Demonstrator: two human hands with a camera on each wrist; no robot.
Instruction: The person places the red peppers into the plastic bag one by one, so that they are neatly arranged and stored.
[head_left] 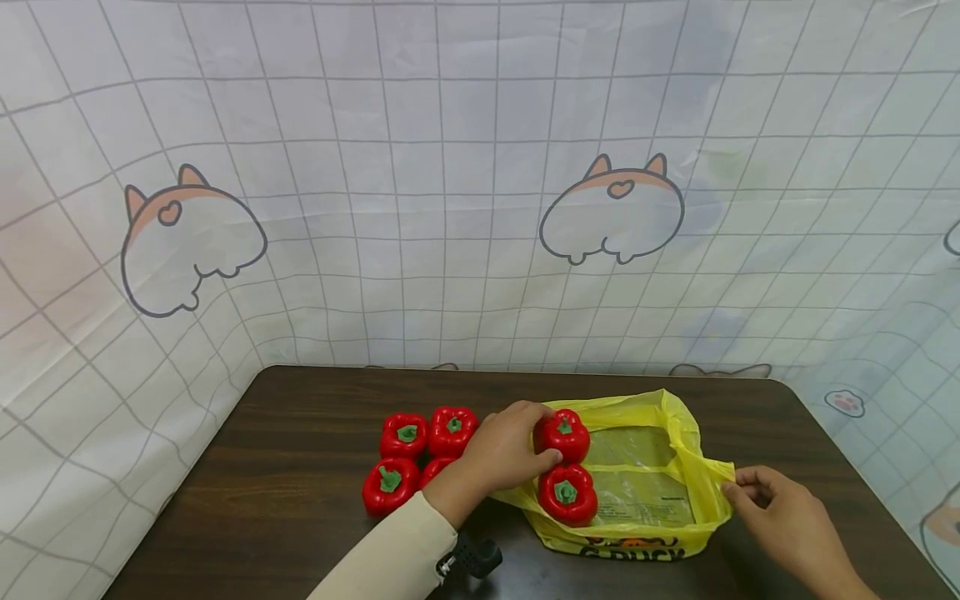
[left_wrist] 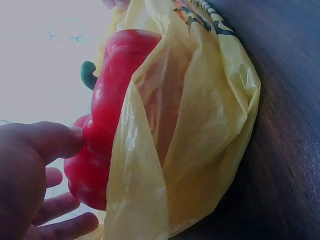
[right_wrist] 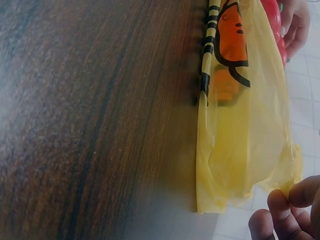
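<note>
Sitting at the left of the dark brown wood-grain bench (head_left: 247,492), four glossy red bell peppers with green stems (head_left: 390,490) form a close cluster of two rows, the front right one partly hidden behind the left forearm. Crossing just beside them comes a cream sleeve (head_left: 386,554), and beyond it the left hand (head_left: 504,450) reaches over the near left rim of the yellow plastic bag (head_left: 703,492). Its thumb and fingers are moderately spread and curved about a red bell pepper at the back (head_left: 567,433); how firmly they grip cannot be told. That pepper sits inside the bag's left side, just behind a red bell pepper at the front (head_left: 572,507). To the right of both, the bag's floor is bare. At the far right, the right hand (head_left: 783,512) pinches a corner of the rim between thumb and fingers, holding the mouth spread.

Setting the back pepper into place seems the step in hand. The next move probably calls for releasing it, then lifting one from the cluster while the right hand steadies the bag.
</note>
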